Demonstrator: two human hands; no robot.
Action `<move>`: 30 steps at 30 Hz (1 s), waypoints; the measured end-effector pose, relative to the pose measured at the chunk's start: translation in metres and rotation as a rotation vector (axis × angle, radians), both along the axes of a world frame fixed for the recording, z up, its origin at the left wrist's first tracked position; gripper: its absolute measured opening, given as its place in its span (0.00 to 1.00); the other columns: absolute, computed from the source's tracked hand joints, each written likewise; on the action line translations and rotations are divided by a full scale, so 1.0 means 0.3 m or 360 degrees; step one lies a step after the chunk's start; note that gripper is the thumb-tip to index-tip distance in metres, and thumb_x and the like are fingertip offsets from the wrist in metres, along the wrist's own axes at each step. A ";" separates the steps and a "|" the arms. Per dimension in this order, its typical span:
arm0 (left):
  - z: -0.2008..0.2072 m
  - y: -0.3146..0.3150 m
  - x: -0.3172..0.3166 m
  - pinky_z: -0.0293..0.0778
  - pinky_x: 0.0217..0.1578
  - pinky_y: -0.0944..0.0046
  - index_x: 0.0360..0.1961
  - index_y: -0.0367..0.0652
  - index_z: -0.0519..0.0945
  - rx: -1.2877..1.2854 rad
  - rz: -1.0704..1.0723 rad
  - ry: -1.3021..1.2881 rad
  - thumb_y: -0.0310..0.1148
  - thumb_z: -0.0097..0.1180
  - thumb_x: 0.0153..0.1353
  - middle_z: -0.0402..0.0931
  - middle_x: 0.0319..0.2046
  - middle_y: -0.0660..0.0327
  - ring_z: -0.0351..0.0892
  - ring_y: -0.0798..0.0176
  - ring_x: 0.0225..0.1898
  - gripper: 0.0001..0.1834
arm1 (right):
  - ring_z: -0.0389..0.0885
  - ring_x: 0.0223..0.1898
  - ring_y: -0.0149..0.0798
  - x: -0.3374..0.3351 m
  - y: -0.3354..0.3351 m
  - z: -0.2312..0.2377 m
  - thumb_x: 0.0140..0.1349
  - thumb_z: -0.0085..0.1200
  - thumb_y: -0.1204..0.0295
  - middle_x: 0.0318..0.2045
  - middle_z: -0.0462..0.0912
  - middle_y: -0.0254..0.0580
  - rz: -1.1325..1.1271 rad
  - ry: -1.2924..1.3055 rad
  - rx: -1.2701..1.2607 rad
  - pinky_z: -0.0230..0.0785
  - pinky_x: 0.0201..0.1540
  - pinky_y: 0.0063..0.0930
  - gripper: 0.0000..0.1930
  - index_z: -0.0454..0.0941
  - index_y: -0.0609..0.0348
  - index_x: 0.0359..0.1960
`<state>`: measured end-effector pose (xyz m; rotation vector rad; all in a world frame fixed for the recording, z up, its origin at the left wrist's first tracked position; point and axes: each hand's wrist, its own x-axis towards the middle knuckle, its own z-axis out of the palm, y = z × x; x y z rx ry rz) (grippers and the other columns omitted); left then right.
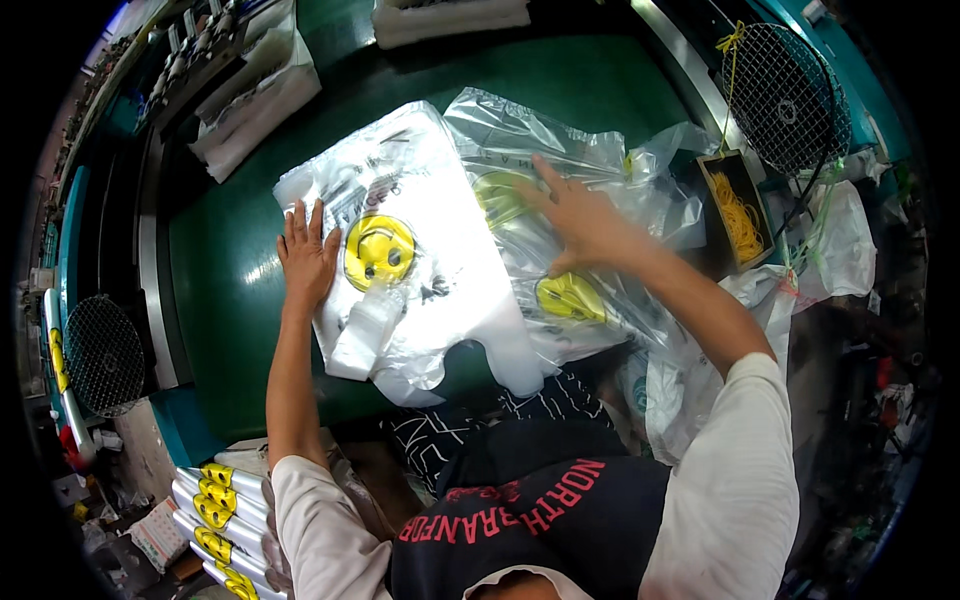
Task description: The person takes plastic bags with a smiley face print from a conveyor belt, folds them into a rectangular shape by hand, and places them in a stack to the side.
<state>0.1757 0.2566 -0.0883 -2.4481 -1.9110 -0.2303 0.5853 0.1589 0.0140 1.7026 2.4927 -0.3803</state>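
A stack of white plastic carrier bags (450, 285), printed with a yellow smiley face, lies on the green work surface (225, 310) in front of me. My left hand (308, 258) rests on the left edge of the stack, its fingers spread flat. To the right of the stack is a crumpled, see-through plastic bag (535, 140) with yellow smiley prints showing. Over this bag is my right hand (585, 220), fingers stretched apart and gripping nothing; whether it touches the plastic I cannot tell. A small folded piece of plastic (362, 335) sits on the stack's lower left part.
At right, an open box (740, 215) holds yellow bands beside a round black fan guard (785, 110). More plastic stacks lie at the far left (260, 115) and far edge (450, 18). Folded smiley bag bundles (225, 520) are piled lower left, below another fan guard (103, 355).
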 end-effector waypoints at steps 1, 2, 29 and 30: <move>-0.010 -0.006 0.002 0.37 0.66 0.41 0.69 0.62 0.54 0.0007 0.0000 0.0019 0.55 0.39 0.66 0.43 0.71 0.60 0.40 0.51 0.71 0.31 | 0.72 0.51 0.54 -0.001 0.008 -0.011 0.37 0.71 0.56 0.65 0.55 0.55 -0.0024 0.0004 0.0013 0.69 0.51 0.45 0.45 0.63 0.57 0.58; -0.014 -0.004 -0.001 0.37 0.66 0.41 0.69 0.62 0.55 0.0039 -0.0009 0.0011 0.55 0.39 0.66 0.44 0.71 0.60 0.40 0.52 0.71 0.31 | 0.72 0.51 0.54 0.005 0.026 -0.023 0.37 0.72 0.57 0.64 0.56 0.55 -0.0049 0.0008 0.0025 0.70 0.50 0.45 0.43 0.65 0.60 0.56; -0.079 0.044 -0.078 0.37 0.65 0.40 0.69 0.64 0.54 0.0134 -0.0041 0.0119 0.54 0.34 0.68 0.45 0.71 0.59 0.41 0.52 0.71 0.29 | 0.77 0.37 0.39 0.580 -0.852 0.410 0.64 0.43 0.74 0.39 0.79 0.44 -0.1750 0.0718 0.2043 0.69 0.42 0.30 0.12 0.75 0.68 0.44; -0.075 0.046 -0.074 0.37 0.65 0.41 0.69 0.63 0.54 0.0126 -0.0041 0.0121 0.54 0.34 0.68 0.46 0.71 0.59 0.41 0.53 0.71 0.29 | 0.75 0.41 0.42 0.593 -0.885 0.321 0.64 0.43 0.73 0.43 0.77 0.47 -0.1858 0.0487 0.1820 0.67 0.45 0.32 0.14 0.73 0.68 0.46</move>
